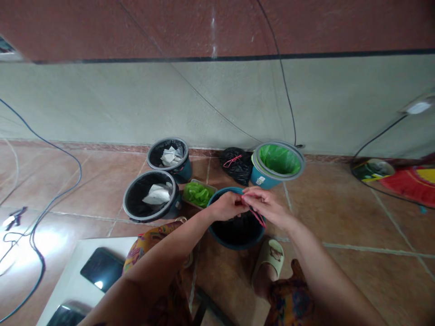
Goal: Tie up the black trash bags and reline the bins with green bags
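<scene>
Two hands meet over a round bin (236,246) at the centre of the frame: the left hand (229,206) and right hand (267,203) pinch a thin red string (261,219) between thumbs and fingers. The string is glossy, with a narrow loop hanging below the right fingers over the dark inside of the bin. Both hands hide its upper end and part of the bin's rim.

Left of centre, two bins with black liners, a rear bin (185,172) and a front bin (176,209), hold white paper. Crumpled green plastic (199,194) fills a small tray between these and the middle bin. Above centre, a tied black bag (241,170) sits beside a green-lined bin (265,180) near the wall (217,117). A pale slipper (277,251) stands just lower right of the middle bin.
</scene>
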A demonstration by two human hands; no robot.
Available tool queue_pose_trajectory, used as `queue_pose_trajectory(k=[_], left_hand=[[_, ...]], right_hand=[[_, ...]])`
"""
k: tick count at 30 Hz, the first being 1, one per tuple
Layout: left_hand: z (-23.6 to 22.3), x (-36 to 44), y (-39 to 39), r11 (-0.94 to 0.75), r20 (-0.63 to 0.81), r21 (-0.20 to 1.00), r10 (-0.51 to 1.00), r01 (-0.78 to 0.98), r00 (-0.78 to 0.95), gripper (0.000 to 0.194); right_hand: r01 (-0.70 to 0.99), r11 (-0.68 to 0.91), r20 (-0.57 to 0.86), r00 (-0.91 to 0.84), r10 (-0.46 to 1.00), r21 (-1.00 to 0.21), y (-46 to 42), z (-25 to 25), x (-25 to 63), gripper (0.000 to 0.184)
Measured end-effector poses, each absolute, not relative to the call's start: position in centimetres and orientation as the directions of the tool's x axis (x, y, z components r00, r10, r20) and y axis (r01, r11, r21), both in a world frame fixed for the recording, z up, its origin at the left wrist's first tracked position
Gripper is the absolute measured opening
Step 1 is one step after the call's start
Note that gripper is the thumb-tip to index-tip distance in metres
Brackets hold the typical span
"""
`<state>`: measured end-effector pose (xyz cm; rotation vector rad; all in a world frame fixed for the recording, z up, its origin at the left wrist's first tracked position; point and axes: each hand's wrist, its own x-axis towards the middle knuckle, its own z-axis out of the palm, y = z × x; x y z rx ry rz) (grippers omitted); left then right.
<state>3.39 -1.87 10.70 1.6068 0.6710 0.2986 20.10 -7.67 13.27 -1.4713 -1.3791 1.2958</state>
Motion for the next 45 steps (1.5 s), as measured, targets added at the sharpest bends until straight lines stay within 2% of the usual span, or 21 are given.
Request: queue_pose_trajectory(k=[3,5,7,11,14,17,20,26,31,33,35,39,45], left_hand=[[10.6,3.5,-1.9,-0.005,-0.152,0.981,0.596,0.193,0.789,0.02],[10.5,3.5,-1.8,0.025,-0.148,0.985,0.642,0.173,0.752,0.021],[10.2,3.5,-1.7,0.082,-0.173,0.983,0.698,0.163,0.695,0.018],[9.8,3.8,-1.8,0.258,-0.265,0.961,0.769,0.098,0.582,0.007],[9.8,3.9,-1.9,0.384,-0.35,0.922,0.788,0.04,0.506,0.004],[10.1,3.8,-1.9,0.424,-0.387,0.906,0.813,0.013,0.435,0.005],[10.3,3.6,-1.7,0.344,-0.328,0.938,0.846,0.039,0.421,0.008],[10.3,3.1,-1.5,-0.048,-0.074,0.978,0.834,0.205,0.547,0.009],[10.4,3.0,-1.4,-0.234,0.089,0.955,0.813,0.183,0.575,0.016],[10.5,3.2,-1.5,-0.287,0.138,0.937,0.827,0.198,0.544,0.018],[10.7,3.3,-1.7,-0.322,0.167,0.921,0.837,0.222,0.52,0.019],[10.5,3.4,-2.0,-0.345,0.189,0.905,0.851,0.249,0.49,0.016],[10.3,3.3,-2.0,-0.239,0.088,0.932,0.879,0.272,0.468,0.007]], right_hand=[[0.084,-0.341,-0.345,-0.037,0.938,-0.936,-7.8,13.0,19.6,0.052],[0.059,-0.402,-0.405,-0.054,0.913,-0.914,-7.9,12.7,19.5,0.051],[0.103,-0.409,-0.417,-0.065,0.907,-0.907,-7.9,12.4,19.5,0.042],[0.301,-0.405,-0.428,-0.01,0.904,-0.863,-7.6,11.8,19.8,0.027],[0.413,-0.354,-0.387,0.005,0.922,-0.839,-7.4,11.7,20.0,0.027],[0.433,-0.331,-0.375,-0.017,0.927,-0.838,-7.4,11.9,20.0,0.027],[0.415,-0.331,-0.394,-0.075,0.916,-0.847,-7.6,12.2,19.7,0.024],[0.42,-0.364,-0.402,-0.003,0.915,-0.831,-7.6,11.1,20.1,0.021],[0.436,-0.323,-0.282,0.158,0.946,-0.84,-7.1,11.1,20.4,0.029],[0.417,-0.273,-0.228,0.155,0.961,-0.867,-7.0,11.3,20.1,0.031],[0.346,-0.253,-0.235,0.092,0.968,-0.904,-7.0,11.4,19.7,0.034],[0.163,-0.315,-0.323,-0.023,0.946,-0.935,-7.2,11.6,19.0,0.043],[0.078,-0.402,-0.403,-0.003,0.915,-0.912,-7.3,11.7,19.3,0.04]])
